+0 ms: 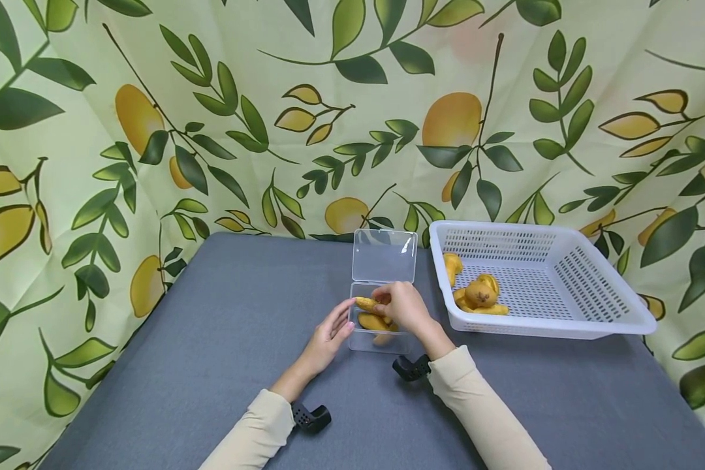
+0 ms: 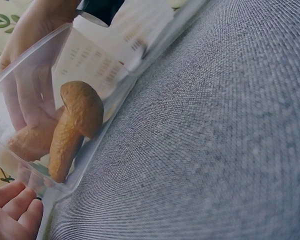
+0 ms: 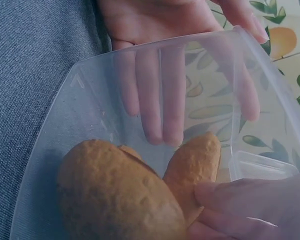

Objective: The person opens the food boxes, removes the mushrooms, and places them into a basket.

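Note:
A clear plastic box (image 1: 382, 344) with its lid (image 1: 384, 256) tipped back stands near the middle of the table. Inside are yellow-brown mushrooms; one mushroom (image 2: 79, 125) shows its cap and stem through the wall, and another mushroom (image 3: 117, 192) lies close by. My right hand (image 1: 408, 305) reaches into the box and pinches a mushroom (image 1: 367, 304) between thumb and fingers. At the box's left side is my left hand (image 1: 324, 341), its fingers (image 3: 148, 95) straight along the outside of the wall and holding nothing.
To the right, a white perforated basket (image 1: 581, 287) holds several yellow-brown mushrooms (image 1: 480, 294) at its left end. Each wrist wears a black camera mount (image 1: 311, 418). A grey cloth (image 1: 258, 300) covers the table, and a leaf-patterned curtain (image 1: 305, 150) hangs behind it.

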`<state>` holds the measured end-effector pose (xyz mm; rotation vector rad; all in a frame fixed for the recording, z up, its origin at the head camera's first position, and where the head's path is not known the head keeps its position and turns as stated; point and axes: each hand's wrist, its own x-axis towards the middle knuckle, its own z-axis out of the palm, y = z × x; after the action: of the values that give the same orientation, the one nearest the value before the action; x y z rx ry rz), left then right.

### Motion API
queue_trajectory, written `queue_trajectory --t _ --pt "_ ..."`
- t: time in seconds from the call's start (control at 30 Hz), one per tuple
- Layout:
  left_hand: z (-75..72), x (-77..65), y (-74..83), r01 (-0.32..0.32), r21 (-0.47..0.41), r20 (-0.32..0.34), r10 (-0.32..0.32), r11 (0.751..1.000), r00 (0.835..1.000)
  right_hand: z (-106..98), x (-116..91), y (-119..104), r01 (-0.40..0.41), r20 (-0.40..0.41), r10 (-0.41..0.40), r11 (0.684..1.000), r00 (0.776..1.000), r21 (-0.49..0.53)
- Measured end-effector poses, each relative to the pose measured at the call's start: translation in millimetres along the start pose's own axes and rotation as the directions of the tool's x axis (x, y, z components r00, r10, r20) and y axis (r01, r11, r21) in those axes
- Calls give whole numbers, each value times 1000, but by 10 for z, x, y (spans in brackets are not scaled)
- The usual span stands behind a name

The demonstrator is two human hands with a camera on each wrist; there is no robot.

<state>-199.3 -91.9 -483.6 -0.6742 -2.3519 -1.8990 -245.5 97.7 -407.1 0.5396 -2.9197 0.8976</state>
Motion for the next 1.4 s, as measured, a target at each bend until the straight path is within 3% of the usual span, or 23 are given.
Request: queue_trajectory --t 0.4,0.73,0.9,1.1,1.4 --pt "-7 -1 2 3 9 11 -3 1000 1000 27 -29 48 26 -60 -25 1000 998 8" --pt "8 5 -14 1 -3 16 -1 1000 1000 -13 -72 113 83 -91 -65 976 994 199" --pt "8 9 -18 -3 -4 18 3 1000 1000 -49 -91 111 103 -144 -68 962 987 255" --pt "4 10 -4 -8 0 9 8 1000 1000 -68 -108 125 120 -220 -47 935 974 334" --pt "0 3 -5 5 8 11 -6 1000 1000 -88 -138 130 100 -239 2 907 971 410"
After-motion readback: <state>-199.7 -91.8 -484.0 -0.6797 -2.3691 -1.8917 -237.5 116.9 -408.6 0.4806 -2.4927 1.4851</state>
